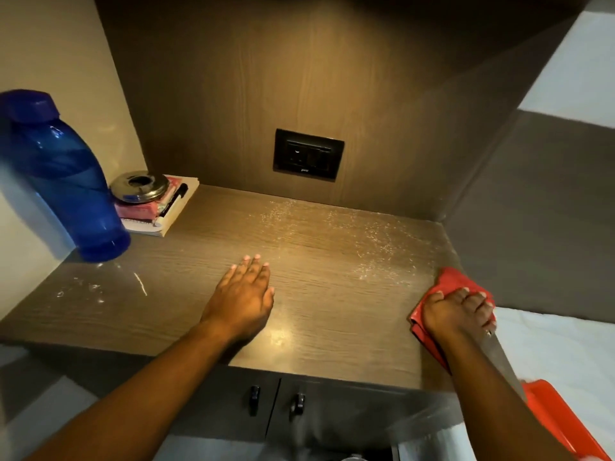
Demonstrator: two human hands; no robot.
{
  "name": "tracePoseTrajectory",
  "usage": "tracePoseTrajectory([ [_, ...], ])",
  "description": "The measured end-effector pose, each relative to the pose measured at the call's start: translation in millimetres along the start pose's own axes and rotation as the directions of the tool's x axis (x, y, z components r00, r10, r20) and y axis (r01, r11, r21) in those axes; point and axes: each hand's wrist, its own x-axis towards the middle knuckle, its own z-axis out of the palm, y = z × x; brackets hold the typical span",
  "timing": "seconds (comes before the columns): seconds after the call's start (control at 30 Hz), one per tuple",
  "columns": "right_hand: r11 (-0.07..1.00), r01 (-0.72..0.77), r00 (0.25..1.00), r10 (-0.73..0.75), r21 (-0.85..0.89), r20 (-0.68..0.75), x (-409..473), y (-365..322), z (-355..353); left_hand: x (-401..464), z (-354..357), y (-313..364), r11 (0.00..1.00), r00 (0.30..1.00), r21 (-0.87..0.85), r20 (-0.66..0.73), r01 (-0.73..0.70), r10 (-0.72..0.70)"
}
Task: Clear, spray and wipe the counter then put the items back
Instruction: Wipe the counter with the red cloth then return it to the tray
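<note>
The wooden counter [206,261] carries fine spray droplets across its back and right side. My right hand [457,316] presses a red cloth [449,281] onto the counter's right front corner, fingers curled over it. My left hand [244,294] lies flat on the counter's middle, fingers together and holding nothing. A blue water bottle [60,174] stands at the left edge. Behind it, in the back left corner, a steel lid [139,187] rests on a stack of notebooks [169,212] with a pink item and a black pen.
A black socket plate [307,154] is set in the wooden back panel. Side walls close the niche left and right. Two cabinet doors with dark handles [276,400] sit below the counter. An orange object [559,417] shows at the lower right over white bedding.
</note>
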Motion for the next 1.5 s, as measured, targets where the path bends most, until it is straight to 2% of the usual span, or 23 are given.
tracePoseTrajectory([
  [0.1, 0.999, 0.043, 0.997, -0.042, -0.023, 0.066, 23, -52, 5, 0, 1, -2, 1.0, 1.0, 0.003, -0.004, 0.0, 0.0],
  [0.2, 0.96, 0.274, 0.957, -0.267, -0.063, 0.111, 23, -106, 20, 1, -1, 0, 1.0, 1.0, -0.009, -0.008, 0.004, -0.005],
  [0.27, 0.878, 0.475, 0.875, -0.464, -0.056, 0.135, 4, -124, 30, 0, -3, -2, 1.0, 1.0, -0.01, -0.002, -0.001, 0.001],
  [0.33, 0.773, 0.634, 0.767, -0.622, -0.037, 0.158, -21, -114, 34, -1, -6, 0, 1.0, 1.0, -0.018, 0.018, -0.005, 0.005],
  [0.4, 0.707, 0.707, 0.696, -0.696, 0.0, 0.174, -42, -80, 29, -2, -9, 1, 1.0, 1.0, -0.023, 0.015, 0.003, -0.002],
  [0.43, 0.697, 0.717, 0.685, -0.705, 0.0, 0.181, -48, -54, 25, -2, -9, 2, 1.0, 1.0, -0.023, 0.012, 0.005, -0.005],
  [0.5, 0.723, 0.689, 0.72, -0.677, -0.044, 0.152, -49, 1, 16, -2, -9, 3, 1.0, 1.0, -0.013, 0.015, 0.006, -0.006],
  [0.57, 0.821, 0.567, 0.823, -0.561, -0.066, 0.09, -40, 49, 7, -2, -9, 4, 1.0, 1.0, 0.0, 0.023, 0.02, -0.02],
  [0.63, 0.905, 0.419, 0.908, -0.417, -0.073, 0.037, -24, 66, 0, -1, -10, 7, 0.999, 0.999, 0.001, 0.016, 0.037, -0.037],
  [0.73, 0.981, 0.19, 0.982, -0.19, -0.039, -0.019, 0, 23, 1, -1, -10, 8, 0.999, 0.999, -0.002, 0.014, 0.036, -0.036],
  [0.8, 0.998, 0.059, 0.998, -0.059, 0.01, 0.004, 9, -31, 5, 0, -8, 7, 0.999, 0.999, 0.001, 0.006, 0.032, -0.032],
  [0.87, 0.998, 0.065, 0.996, -0.066, 0.015, 0.057, 9, -85, 14, 2, -8, 6, 1.0, 1.0, -0.013, -0.001, 0.028, -0.028],
  [0.93, 0.98, 0.199, 0.977, -0.197, -0.014, 0.086, -5, -138, 28, -3, -4, 5, 0.997, 0.997, -0.029, -0.04, 0.07, -0.071],
  [1.0, 0.891, 0.453, 0.886, -0.446, -0.029, 0.124, -33, -188, 42, -10, -3, 2, 0.98, 0.975, -0.05, -0.107, 0.19, -0.195],
  [1.07, 0.694, 0.72, 0.685, -0.704, -0.023, 0.187, -64, -216, 51, -13, -4, 0, 0.95, 0.941, -0.082, -0.14, 0.301, -0.309],
  [1.13, 0.499, 0.866, 0.49, -0.842, -0.021, 0.223, -82, -211, 51, -13, -5, -2, 0.934, 0.926, -0.092, -0.127, 0.345, -0.355],
  [1.17, 0.433, 0.901, 0.428, -0.878, -0.024, 0.213, -81, -198, 50, -11, -6, -1, 0.929, 0.921, -0.091, -0.127, 0.358, -0.368],
  [1.23, 0.359, 0.933, 0.354, -0.909, -0.022, 0.221, -75, -165, 45, -10, -6, 1, 0.923, 0.915, -0.097, -0.126, 0.372, -0.382],
  [1.33, 0.314, 0.948, 0.315, -0.92, -0.045, 0.234, -69, -137, 41, -9, -4, 0, 0.914, 0.905, -0.103, -0.132, 0.393, -0.404],
  [1.4, 0.275, 0.961, 0.276, -0.928, -0.038, 0.251, -69, -151, 41, -7, -3, 0, 0.915, 0.906, -0.089, -0.129, 0.394, -0.403],
  [1.5, 0.189, 0.982, 0.188, -0.945, -0.023, 0.269, -71, -210, 49, -6, -4, -1, 0.915, 0.909, -0.061, -0.104, 0.4, -0.404],
])
